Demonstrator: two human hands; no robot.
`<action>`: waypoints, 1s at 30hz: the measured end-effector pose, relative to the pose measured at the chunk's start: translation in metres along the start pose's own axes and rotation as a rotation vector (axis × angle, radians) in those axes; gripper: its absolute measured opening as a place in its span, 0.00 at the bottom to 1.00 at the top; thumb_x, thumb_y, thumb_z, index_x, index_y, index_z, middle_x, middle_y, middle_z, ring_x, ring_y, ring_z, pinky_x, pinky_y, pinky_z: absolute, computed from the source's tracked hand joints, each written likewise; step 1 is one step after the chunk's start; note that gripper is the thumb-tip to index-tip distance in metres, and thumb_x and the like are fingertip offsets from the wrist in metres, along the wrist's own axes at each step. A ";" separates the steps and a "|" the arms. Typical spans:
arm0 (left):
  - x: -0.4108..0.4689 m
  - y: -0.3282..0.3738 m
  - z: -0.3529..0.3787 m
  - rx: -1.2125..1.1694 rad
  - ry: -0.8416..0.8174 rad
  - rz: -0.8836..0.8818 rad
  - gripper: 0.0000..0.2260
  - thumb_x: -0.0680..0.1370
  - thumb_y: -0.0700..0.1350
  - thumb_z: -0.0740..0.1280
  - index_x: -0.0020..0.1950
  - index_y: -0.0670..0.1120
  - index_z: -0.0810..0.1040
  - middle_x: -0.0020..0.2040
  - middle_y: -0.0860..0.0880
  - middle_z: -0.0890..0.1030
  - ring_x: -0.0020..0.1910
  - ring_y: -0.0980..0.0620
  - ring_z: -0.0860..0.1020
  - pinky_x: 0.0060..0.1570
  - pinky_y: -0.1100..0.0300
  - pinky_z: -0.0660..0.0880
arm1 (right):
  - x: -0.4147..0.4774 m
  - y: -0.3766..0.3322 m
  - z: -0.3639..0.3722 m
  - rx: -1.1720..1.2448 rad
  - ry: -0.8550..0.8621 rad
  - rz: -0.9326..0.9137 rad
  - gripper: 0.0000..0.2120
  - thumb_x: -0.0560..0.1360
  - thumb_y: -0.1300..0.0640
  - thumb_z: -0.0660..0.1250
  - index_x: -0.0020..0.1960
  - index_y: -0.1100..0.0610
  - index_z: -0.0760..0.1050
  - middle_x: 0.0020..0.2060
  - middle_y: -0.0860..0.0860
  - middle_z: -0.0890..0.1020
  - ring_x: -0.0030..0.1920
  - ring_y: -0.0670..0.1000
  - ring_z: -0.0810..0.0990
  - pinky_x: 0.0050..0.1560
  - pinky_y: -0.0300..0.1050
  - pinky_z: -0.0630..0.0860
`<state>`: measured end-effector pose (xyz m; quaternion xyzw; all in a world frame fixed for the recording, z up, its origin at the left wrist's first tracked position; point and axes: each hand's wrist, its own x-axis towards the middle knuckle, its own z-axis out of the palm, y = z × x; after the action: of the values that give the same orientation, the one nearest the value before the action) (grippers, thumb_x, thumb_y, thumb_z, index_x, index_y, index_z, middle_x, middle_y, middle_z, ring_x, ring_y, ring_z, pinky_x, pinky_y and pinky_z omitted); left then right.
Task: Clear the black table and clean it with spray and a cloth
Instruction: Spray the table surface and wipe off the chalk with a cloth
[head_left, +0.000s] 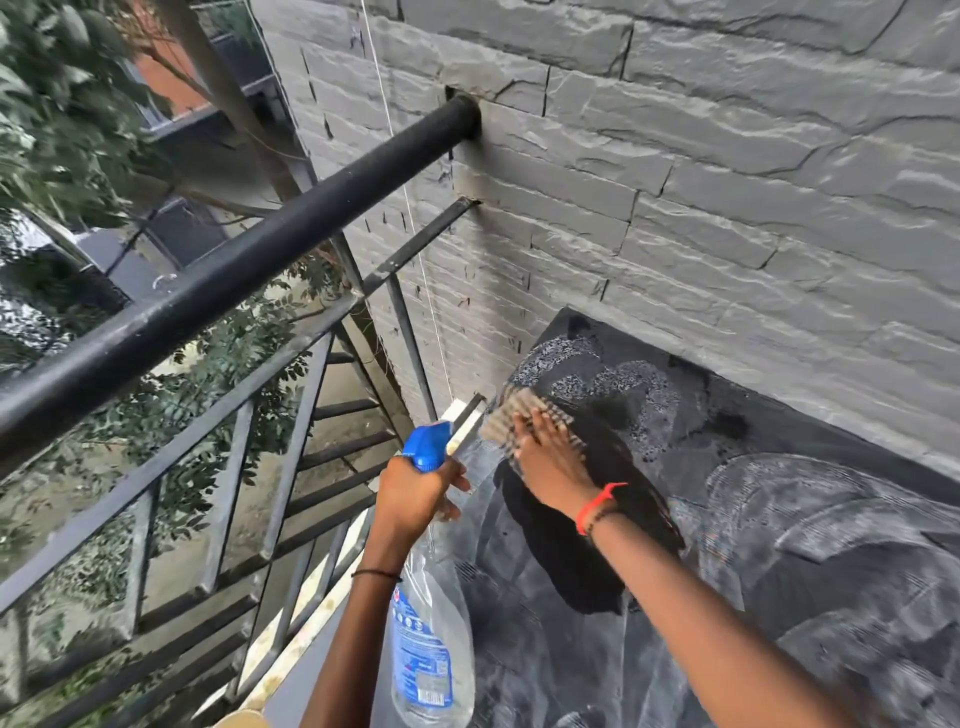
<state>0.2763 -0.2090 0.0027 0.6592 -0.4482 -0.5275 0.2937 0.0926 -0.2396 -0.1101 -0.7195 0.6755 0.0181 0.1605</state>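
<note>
Outdoors: streaked black table (831, 545) against grey stone wall (727, 182), beside railing (234, 275).

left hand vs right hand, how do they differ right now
The left hand grips the spray bottle by its neck, fingers curled; the right hand lies flat, fingers straight, pressing the cloth onto the black table. The left wrist wears a thin dark band, the right wrist an orange band. Both are bare.
</note>
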 end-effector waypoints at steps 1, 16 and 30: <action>0.001 -0.001 0.000 0.010 -0.001 -0.002 0.06 0.73 0.35 0.66 0.37 0.42 0.77 0.31 0.48 0.83 0.20 0.48 0.75 0.26 0.61 0.72 | 0.000 -0.015 0.005 0.011 0.005 -0.036 0.32 0.79 0.62 0.52 0.76 0.53 0.37 0.75 0.56 0.38 0.75 0.57 0.38 0.70 0.53 0.33; 0.017 0.014 0.009 -0.027 -0.015 0.037 0.09 0.74 0.33 0.65 0.34 0.41 0.74 0.33 0.39 0.80 0.17 0.50 0.72 0.23 0.63 0.70 | -0.004 0.054 -0.025 -0.035 0.040 0.037 0.27 0.82 0.52 0.49 0.77 0.52 0.44 0.76 0.57 0.45 0.76 0.55 0.45 0.75 0.48 0.41; 0.043 0.036 0.042 -0.023 -0.068 0.065 0.08 0.73 0.35 0.66 0.35 0.42 0.76 0.34 0.42 0.81 0.18 0.50 0.73 0.21 0.65 0.70 | -0.101 0.090 0.013 0.012 0.053 0.053 0.40 0.64 0.61 0.73 0.73 0.54 0.61 0.72 0.57 0.64 0.70 0.55 0.68 0.70 0.46 0.61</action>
<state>0.2274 -0.2591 0.0040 0.6224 -0.4732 -0.5450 0.3028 -0.0019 -0.1423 -0.1166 -0.7004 0.6986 -0.0008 0.1463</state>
